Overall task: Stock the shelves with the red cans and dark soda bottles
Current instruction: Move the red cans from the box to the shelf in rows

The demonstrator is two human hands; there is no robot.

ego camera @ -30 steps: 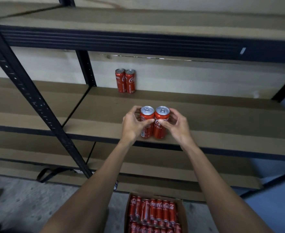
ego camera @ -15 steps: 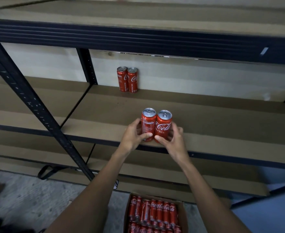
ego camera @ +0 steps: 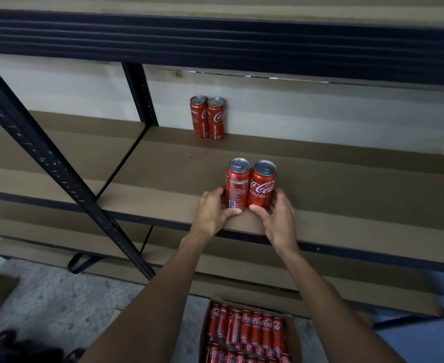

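Fingers of the left hand (ego camera: 211,211) are curled round the left can (ego camera: 237,183), of the right hand (ego camera: 279,220) round the right can (ego camera: 263,186); both are held upright, touching, at the shelf (ego camera: 359,184) front; rear pair (ego camera: 207,117) beyond, leftward.

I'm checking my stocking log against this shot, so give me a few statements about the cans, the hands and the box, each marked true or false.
1. The left hand grips the left red aluminium can and the right hand grips the right red aluminium can. True.
2. Those two cans lie on their sides. False: they are upright, side by side, at the front of the brown shelf board.
3. Four cans stand at the back of that board. False: only a pair of red cans stands there, by the wall.
4. The brown cardboard box below holds many red cans. True.
5. Dark soda bottles stand on the board. False: none is in view.
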